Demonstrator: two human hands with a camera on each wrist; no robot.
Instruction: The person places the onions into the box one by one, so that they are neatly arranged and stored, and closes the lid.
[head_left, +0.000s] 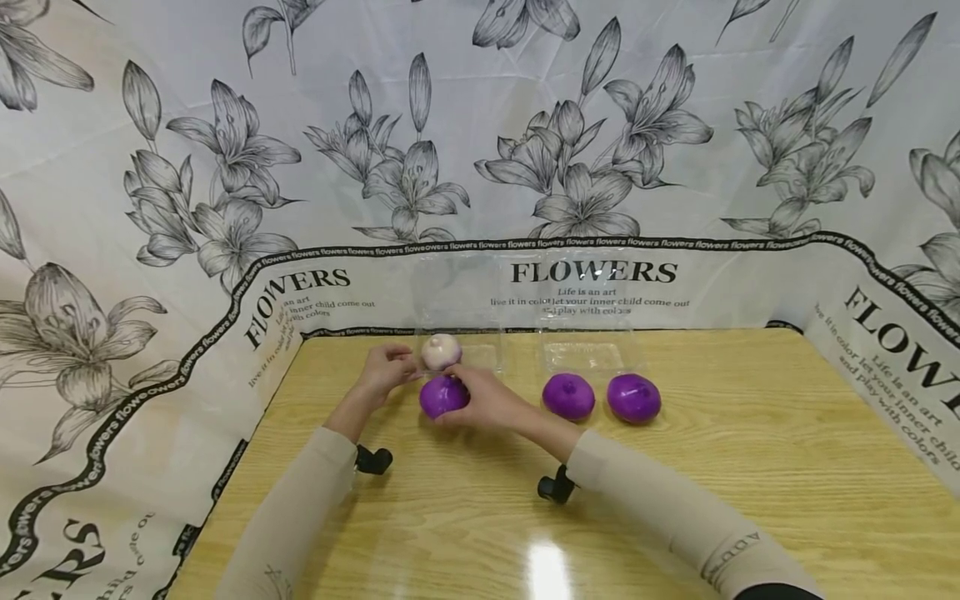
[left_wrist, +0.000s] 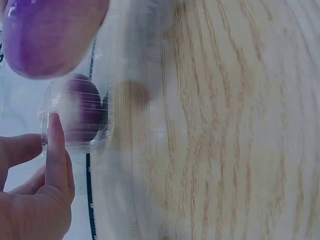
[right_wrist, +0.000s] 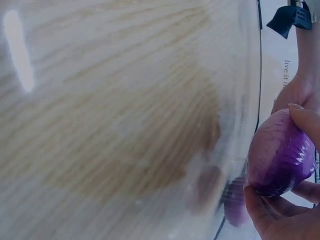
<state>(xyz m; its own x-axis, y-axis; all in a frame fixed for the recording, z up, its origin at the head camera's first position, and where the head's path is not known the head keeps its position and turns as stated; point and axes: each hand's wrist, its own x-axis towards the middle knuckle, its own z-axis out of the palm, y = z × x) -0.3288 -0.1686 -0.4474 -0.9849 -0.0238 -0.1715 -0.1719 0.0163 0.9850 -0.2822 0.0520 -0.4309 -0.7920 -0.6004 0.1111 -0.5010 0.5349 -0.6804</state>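
Observation:
My right hand [head_left: 491,402] holds a glossy purple onion [head_left: 438,400] just in front of the left clear plastic box [head_left: 486,357]. In the right wrist view, thumb and fingers grip that onion [right_wrist: 280,155] at its sides, above the table. My left hand [head_left: 384,373] pinches the box's near left edge; the left wrist view has thumb and forefinger on either side of the thin clear wall [left_wrist: 49,107]. A white-and-purple bulb [head_left: 441,352] sits inside this box. Its lid [head_left: 457,287] stands raised at the back.
Two more purple onions [head_left: 567,396] lie on the wooden table [head_left: 465,533] to the right. Behind them is a second clear box [head_left: 585,357], its lid raised. A flower-printed cloth [head_left: 420,192] encloses the table's back and sides.

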